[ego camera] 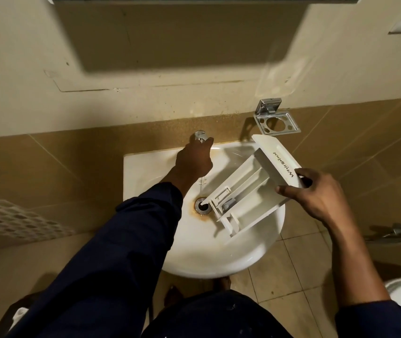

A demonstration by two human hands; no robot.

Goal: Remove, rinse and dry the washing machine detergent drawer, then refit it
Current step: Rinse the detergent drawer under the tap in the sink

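Holding the drawer over the sink, my right hand gripped its front end at the sink's right edge, its length slanting toward the drain. My left hand grasped the tap behind.

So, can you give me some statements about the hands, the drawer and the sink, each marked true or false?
1. The right hand holds the detergent drawer by its front panel. True.
2. The left hand lies on the drain. False: it grips the tap.
3. The drawer lies on the floor. False: it is held over the sink.
4. A metal holder hangs on the wall above the sink. True.
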